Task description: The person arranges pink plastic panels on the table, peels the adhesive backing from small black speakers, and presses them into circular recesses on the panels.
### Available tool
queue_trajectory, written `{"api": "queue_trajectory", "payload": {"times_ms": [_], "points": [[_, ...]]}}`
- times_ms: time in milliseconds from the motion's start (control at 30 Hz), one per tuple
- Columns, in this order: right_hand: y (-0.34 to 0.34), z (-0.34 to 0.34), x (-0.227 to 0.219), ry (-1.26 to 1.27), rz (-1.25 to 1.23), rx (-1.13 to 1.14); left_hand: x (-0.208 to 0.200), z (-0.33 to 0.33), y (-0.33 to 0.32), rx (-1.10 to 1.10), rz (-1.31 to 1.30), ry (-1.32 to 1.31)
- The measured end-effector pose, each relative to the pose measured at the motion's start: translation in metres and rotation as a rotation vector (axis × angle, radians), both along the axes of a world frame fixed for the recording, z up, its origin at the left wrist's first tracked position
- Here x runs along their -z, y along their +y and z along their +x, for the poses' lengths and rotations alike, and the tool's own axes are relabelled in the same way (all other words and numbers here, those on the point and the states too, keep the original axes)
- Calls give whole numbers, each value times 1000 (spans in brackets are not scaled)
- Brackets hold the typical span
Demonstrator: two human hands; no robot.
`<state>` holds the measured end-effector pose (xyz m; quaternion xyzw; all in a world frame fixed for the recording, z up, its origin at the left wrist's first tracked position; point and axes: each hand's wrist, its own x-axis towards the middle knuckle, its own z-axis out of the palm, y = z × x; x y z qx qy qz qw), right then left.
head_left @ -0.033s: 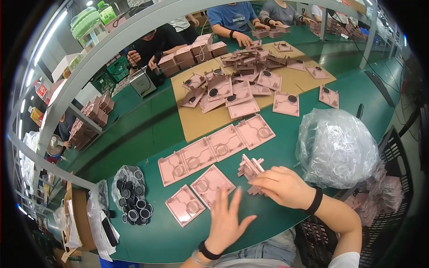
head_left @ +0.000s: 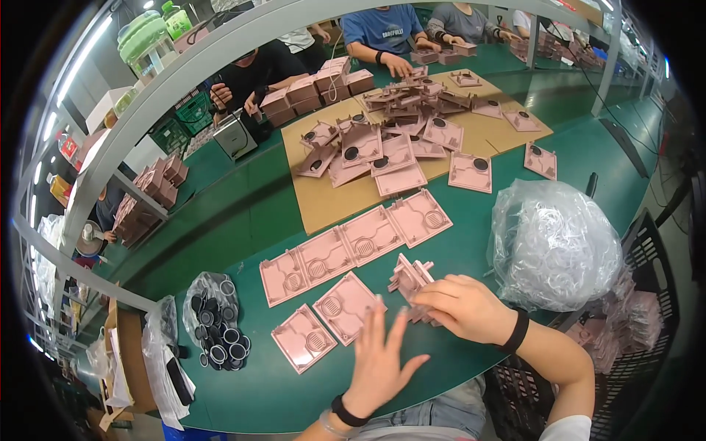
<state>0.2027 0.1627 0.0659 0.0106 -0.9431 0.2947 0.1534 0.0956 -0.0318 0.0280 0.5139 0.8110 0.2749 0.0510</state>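
My right hand (head_left: 465,307) grips a small stack of pink plastic panels (head_left: 407,278), tilted on edge above the table. My left hand (head_left: 380,360) has its fingers spread and holds nothing. Its fingertips reach the near right corner of a square pink panel (head_left: 353,317); whether they touch it I cannot tell. Just left of that lies another pink panel (head_left: 296,349). Beyond them, several pink panels (head_left: 323,266) with round slotted grilles form a slanting row, edge to edge.
Black round parts with pale rings (head_left: 208,319) spill from a clear bag at left. A bulging clear plastic bag (head_left: 555,250) stands at right, beside a black crate (head_left: 647,253). Pink panels with black discs (head_left: 397,153) pile on brown cardboard (head_left: 303,200). Co-workers sit across the green table.
My left hand has shifted slightly right and away from me, closer to my right hand. My right hand stays nearly in place with the stack.
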Motion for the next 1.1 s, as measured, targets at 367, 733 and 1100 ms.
{"api": "queue_trajectory", "payload": {"times_ms": [367,733,1100], "points": [[61,6,9,310,-21,563,11,19,48,188,-291,154],[38,-6,48,-75,622,551,26,14,58,85,-227,342],[44,-1,60,-535,272,534,16,12,29,-210,-339,313]]}}
